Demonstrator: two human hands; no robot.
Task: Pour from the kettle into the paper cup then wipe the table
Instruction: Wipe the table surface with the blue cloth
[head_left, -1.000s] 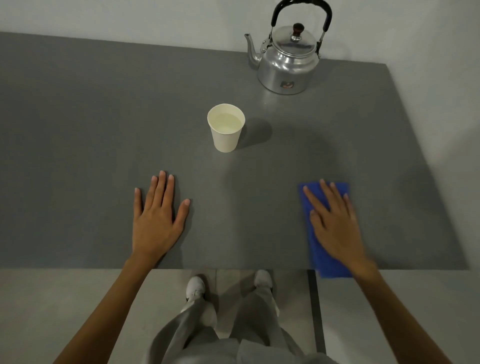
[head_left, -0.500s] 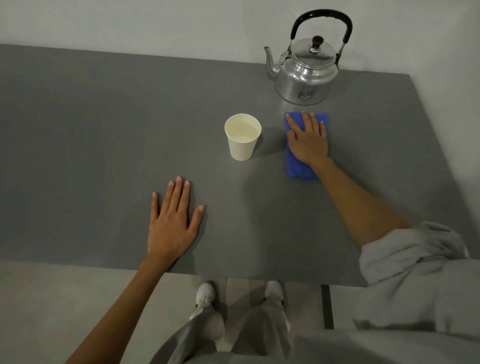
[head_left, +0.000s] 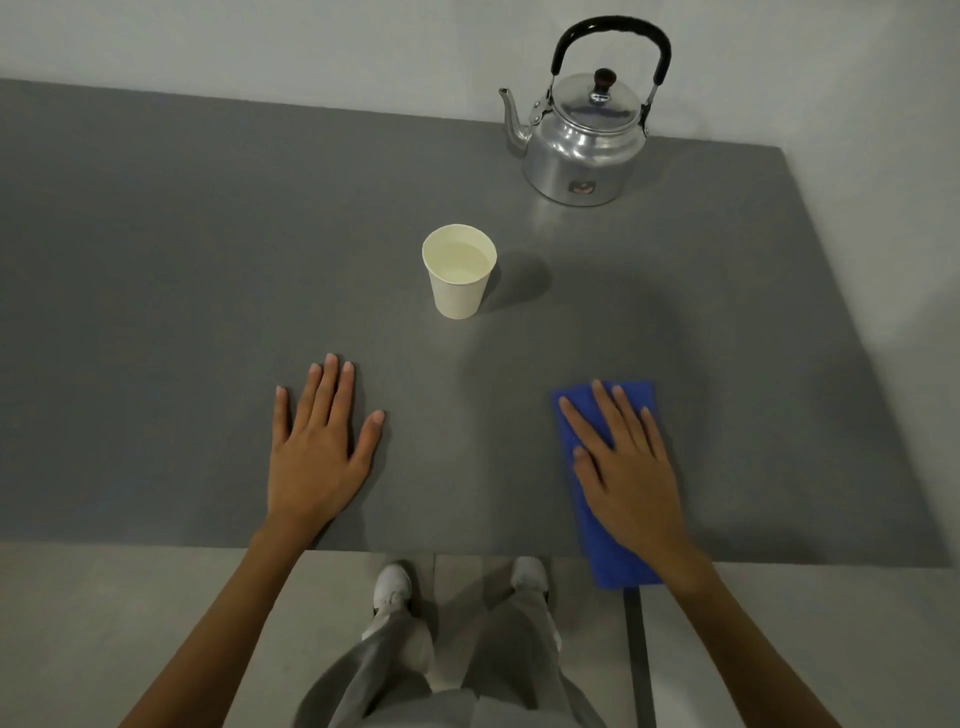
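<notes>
A silver kettle (head_left: 582, 143) with a black handle stands upright at the back of the grey table (head_left: 182, 260), its spout pointing left. A white paper cup (head_left: 459, 273) with clear liquid in it stands mid-table. My right hand (head_left: 631, 470) lies flat, fingers spread, pressing a folded blue cloth (head_left: 618, 564) at the table's near edge; the cloth's near end hangs over the edge. My left hand (head_left: 317, 452) rests flat on the table, fingers apart, holding nothing, below and left of the cup.
A pale wall runs behind the kettle. The table's right edge lies right of the cloth. Below the near edge I see a light floor, grey trousers and white shoes (head_left: 395, 587).
My right hand has dragged the blue cloth from beside the cup, near the kettle, back to the table's near edge. The left hand, cup and kettle have stayed put.
</notes>
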